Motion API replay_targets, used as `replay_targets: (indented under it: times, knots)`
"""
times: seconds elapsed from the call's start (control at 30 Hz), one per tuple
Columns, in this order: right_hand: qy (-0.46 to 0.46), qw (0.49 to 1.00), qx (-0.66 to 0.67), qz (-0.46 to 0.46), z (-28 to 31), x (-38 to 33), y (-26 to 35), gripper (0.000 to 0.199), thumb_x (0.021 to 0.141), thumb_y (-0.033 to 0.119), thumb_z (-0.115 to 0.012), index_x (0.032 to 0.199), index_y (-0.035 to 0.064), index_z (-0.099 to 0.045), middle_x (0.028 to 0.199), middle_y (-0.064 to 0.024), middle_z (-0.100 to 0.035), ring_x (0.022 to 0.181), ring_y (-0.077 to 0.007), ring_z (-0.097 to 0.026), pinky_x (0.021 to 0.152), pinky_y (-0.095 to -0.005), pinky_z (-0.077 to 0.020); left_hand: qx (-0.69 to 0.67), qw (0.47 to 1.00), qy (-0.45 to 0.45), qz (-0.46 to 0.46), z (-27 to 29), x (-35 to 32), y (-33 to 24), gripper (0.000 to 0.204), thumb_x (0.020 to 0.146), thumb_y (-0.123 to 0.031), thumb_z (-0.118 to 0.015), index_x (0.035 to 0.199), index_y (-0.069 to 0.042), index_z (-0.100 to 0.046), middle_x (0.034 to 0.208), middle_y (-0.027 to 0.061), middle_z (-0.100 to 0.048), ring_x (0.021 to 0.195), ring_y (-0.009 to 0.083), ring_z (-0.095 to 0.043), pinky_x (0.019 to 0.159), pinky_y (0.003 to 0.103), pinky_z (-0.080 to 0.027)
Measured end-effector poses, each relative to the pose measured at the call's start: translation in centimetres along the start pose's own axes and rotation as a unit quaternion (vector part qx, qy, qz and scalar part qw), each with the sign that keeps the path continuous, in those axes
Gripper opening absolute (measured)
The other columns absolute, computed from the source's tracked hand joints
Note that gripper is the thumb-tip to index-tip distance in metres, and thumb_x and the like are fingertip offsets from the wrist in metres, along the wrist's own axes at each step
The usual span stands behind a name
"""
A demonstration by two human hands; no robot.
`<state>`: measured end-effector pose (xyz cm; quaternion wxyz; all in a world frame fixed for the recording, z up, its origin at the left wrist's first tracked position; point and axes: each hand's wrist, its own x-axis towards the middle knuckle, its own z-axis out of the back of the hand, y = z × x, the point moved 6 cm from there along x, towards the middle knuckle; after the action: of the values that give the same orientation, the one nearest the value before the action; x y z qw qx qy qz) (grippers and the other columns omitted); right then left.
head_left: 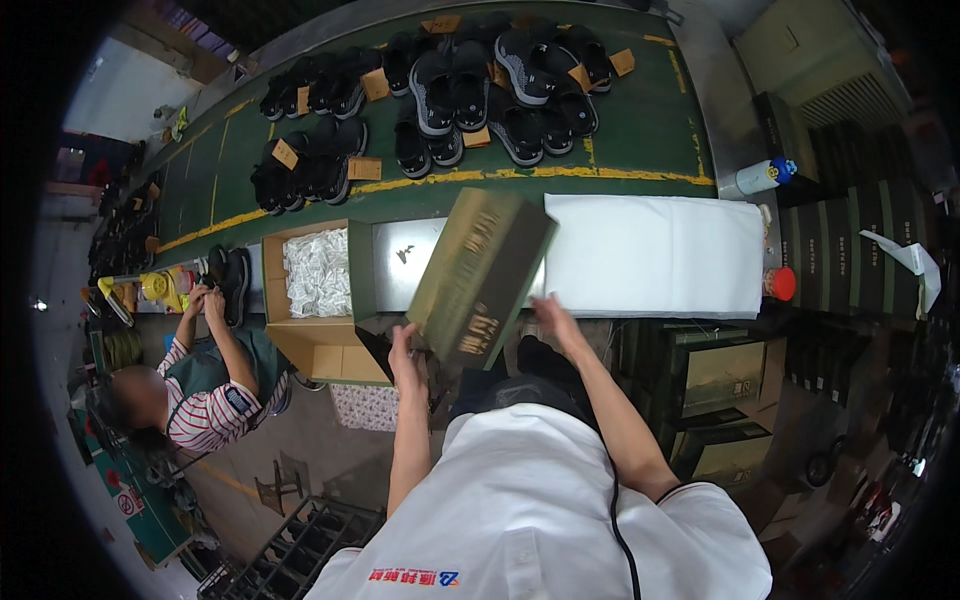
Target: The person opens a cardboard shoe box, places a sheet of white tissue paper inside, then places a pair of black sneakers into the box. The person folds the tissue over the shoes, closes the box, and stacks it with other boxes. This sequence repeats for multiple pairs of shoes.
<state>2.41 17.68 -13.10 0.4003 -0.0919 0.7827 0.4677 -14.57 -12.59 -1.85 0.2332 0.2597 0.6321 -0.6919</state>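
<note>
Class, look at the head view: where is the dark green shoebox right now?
The dark green shoebox is centre frame, tilted, held between the left hand and right hand, beside the white paper stack.

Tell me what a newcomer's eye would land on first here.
The dark green shoebox tilted at centre, with the left hand at its lower corner and the right hand at its right edge. Behind it, black sandals lie in clusters on the green conveyor belt; a white sheet stack lies at right.

Olive-green rectangular cardboard shoe box (481, 277): smooth, slight sheen. Brown open corrugated carton (325, 352): matt, rough; crinkly glossy white plastic sachets (317, 272) inside. White tissue paper stack (655, 255): matt. Dark green conveyor belt (640, 120): matt rubbery. Black sandals (455, 85): matt, textured.
</note>
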Motion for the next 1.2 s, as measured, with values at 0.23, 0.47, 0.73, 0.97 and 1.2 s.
replay_targets:
  times: [0.23,0.47,0.73,0.97,1.2]
  knots:
    - [-0.198,0.920,-0.193,0.277,-0.1,2.1,13.7,0.064,0.104,0.043,-0.058,0.153,0.0021,-0.049,0.143,-0.0255,-0.061,0.134,-0.0331,-0.059,0.111,-0.0381,-0.0450,0.290,0.950,-0.096,-0.068,-3.3,5.8,2.8,0.104,0.099,-0.060,-0.061,0.164,0.003,-0.011,0.164,0.0272,-0.030,0.147,0.0411,-0.038,0.119,0.047,-0.034]
    - [-0.212,0.866,-0.432,0.139,-3.4,1.0,12.6,0.058,0.094,0.041,-0.067,0.131,-0.0023,-0.055,0.100,-0.0291,-0.073,0.095,-0.0481,-0.070,0.088,-0.0540,-0.0540,0.507,0.825,-0.104,-0.225,-7.0,7.8,-4.6,0.102,0.096,-0.067,-0.057,0.160,0.006,-0.025,0.148,0.0314,-0.046,0.129,0.0499,-0.054,0.105,0.054,-0.046]
    - [-0.444,0.774,-0.440,0.101,-4.6,0.9,9.9,0.043,0.102,0.041,-0.058,0.109,-0.0011,-0.057,0.072,-0.0217,-0.071,0.064,-0.0425,-0.070,0.062,-0.0558,-0.0566,0.522,0.793,-0.027,-0.312,-10.4,9.8,-5.8,0.096,0.094,-0.047,-0.069,0.161,0.002,-0.022,0.149,0.0275,-0.046,0.135,0.0458,-0.048,0.107,0.052,-0.045]
    - [-0.405,0.789,-0.460,0.041,-4.5,2.6,8.0,0.054,0.102,0.042,-0.055,0.136,0.0002,-0.059,0.103,-0.0257,-0.072,0.078,-0.0370,-0.074,0.068,-0.0537,-0.0593,0.511,0.780,-0.053,-0.358,-9.0,11.9,-3.6,0.090,0.097,-0.057,-0.064,0.155,0.005,-0.035,0.150,0.0284,-0.050,0.133,0.0447,-0.054,0.109,0.050,-0.046]
    - [-0.335,0.878,-0.336,0.067,-2.1,-0.3,6.9,0.057,0.105,0.044,-0.051,0.142,0.0013,-0.052,0.131,-0.0296,-0.061,0.102,-0.0429,-0.069,0.087,-0.0496,-0.0569,0.563,0.692,-0.106,-0.439,-9.5,13.7,-2.4,0.081,0.104,-0.059,-0.052,0.151,0.007,-0.040,0.145,0.0288,-0.053,0.129,0.0453,-0.055,0.108,0.052,-0.045]
